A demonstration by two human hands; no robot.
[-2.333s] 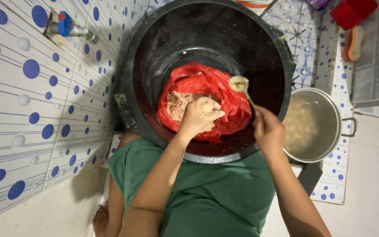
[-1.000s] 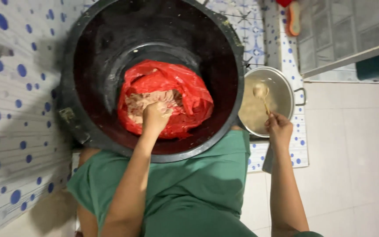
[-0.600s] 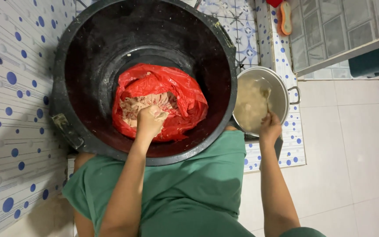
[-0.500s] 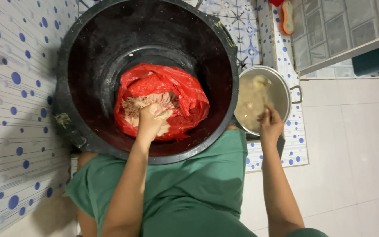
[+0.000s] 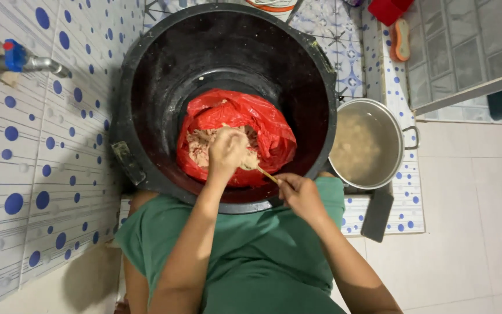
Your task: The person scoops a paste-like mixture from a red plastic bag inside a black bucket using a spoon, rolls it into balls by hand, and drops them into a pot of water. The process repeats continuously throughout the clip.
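Observation:
A large black bucket (image 5: 146, 87) stands in front of me with a red plastic bag (image 5: 262, 128) open inside it. The bag holds a pale pinkish-brown mash (image 5: 198, 148). My left hand (image 5: 226, 151) is down in the bag, fingers curled over the mash. My right hand (image 5: 298, 195) is at the bucket's near rim and grips the handle of a wooden spoon (image 5: 265, 174). The spoon's bowl is hidden under my left hand.
A metal pot (image 5: 399, 139) of cloudy liquid with pale lumps stands right of the bucket on a blue-dotted tiled ledge (image 5: 411, 215). A tap (image 5: 27, 61) sticks out of the dotted tile wall at the left. A brush (image 5: 401, 40) and a red container (image 5: 387, 9) lie at the far end.
My right hand brought the spoon from the metal pot over to the red bag in the bucket. My left hand stayed in the bag. The camera view shifted left.

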